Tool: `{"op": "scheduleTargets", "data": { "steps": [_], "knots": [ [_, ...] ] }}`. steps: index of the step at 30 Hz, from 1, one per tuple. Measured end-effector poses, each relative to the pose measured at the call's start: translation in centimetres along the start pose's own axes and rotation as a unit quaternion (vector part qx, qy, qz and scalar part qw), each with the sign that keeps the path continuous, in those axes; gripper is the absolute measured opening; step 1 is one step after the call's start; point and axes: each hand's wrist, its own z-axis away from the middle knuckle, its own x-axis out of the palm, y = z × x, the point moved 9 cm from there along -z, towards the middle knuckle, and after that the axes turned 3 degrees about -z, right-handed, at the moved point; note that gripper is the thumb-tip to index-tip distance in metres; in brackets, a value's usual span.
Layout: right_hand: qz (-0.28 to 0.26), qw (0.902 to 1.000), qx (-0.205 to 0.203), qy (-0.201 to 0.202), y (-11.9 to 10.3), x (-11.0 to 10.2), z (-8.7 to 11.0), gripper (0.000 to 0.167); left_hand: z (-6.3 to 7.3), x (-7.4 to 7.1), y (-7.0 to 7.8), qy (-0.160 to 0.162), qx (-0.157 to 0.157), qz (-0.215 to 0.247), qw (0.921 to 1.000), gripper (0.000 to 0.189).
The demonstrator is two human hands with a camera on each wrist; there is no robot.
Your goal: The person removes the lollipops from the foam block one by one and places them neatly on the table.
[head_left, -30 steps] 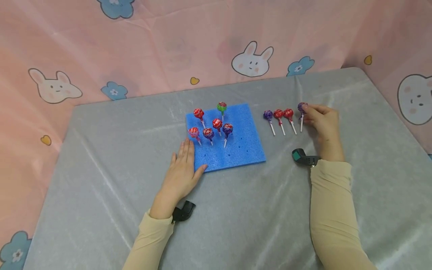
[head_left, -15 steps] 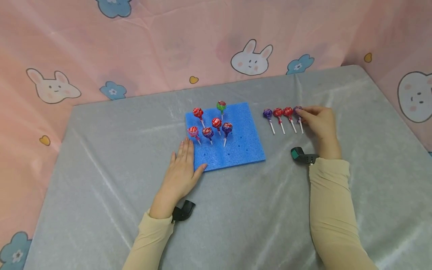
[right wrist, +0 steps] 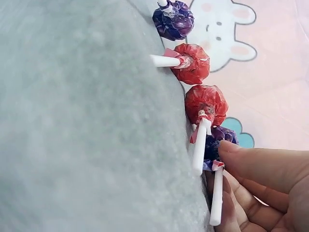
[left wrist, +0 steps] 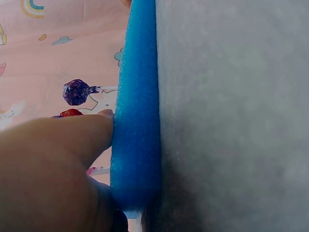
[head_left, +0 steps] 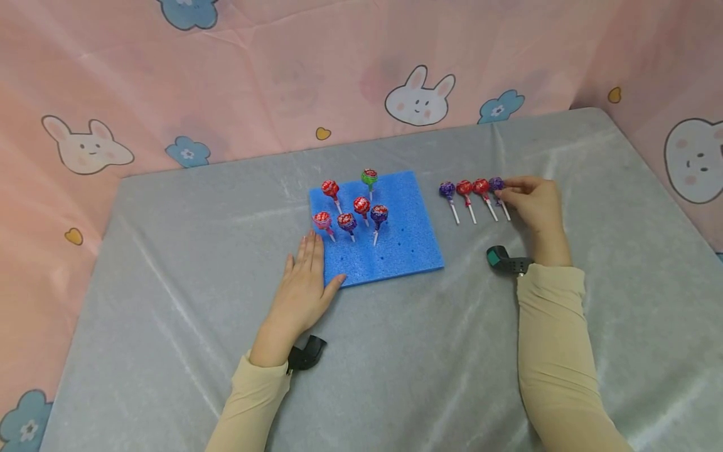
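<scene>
Tabletop: grey cloth (head_left: 395, 376), faintly creased. Risk: a pull on the cloth could carry loose items with it.
Foam board: blue board (head_left: 407, 201) flat on the cloth; I take its middle as the clock centre, 12 away from me. Risk: board swinging round, if pressure comes from one side only.
Left hand: my left hand (head_left: 302, 279), at 8 o'clock, fingers straight along the board's edge, thumb against its near edge. Risk: easing off would leave the board unbraced.
Right hand: my right hand (head_left: 533, 201), near 3 o'clock, thumb and fingers pinching a candy head. Risk: knuckles or thumb could jostle the row.
Standing lollipops: six, including a green lollipop (head_left: 369, 176) at 12 and a pink lollipop (head_left: 322, 220) at 9; several lean. Risk: toppling, if the board is jolted or the holes are loose.
Loose row: a purple-wrapped end lollipop (head_left: 447, 189) and two red lollipops (head_left: 481, 186), lying between 2 and 3. Risk: round heads rolling out of line when knocked.
Pinched lollipop: purple lollipop (head_left: 496, 183) at the row's right end, stick toward 5, head against or nearly against its red neighbour. Risk: wrapper twisting under my thumb, since the stick is ungripped.
</scene>
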Motion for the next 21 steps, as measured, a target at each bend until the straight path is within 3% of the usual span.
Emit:
{"op": "scheduleTargets", "data": {
  "steps": [9, 17, 21],
  "knots": [
    [-0.05, 0.9986, 0.018, -0.009, 0.2, -0.2, 0.1, 0.044, 0.0, 0.0, 0.0, -0.003, -0.003, -0.002, 1.0, 0.077],
    [0.014, 0.9994, 0.03, 0.013, -0.7, -0.8, 0.7, 0.043, 0.0, 0.1, 0.0, -0.005, -0.003, -0.002, 1.0, 0.077],
    [0.014, 0.9996, 0.017, 0.016, -1.8, -0.8, 1.0, 0.043, 0.0, 0.0, 0.0, -0.005, -0.005, -0.002, 1.0, 0.077]
  ]
}}
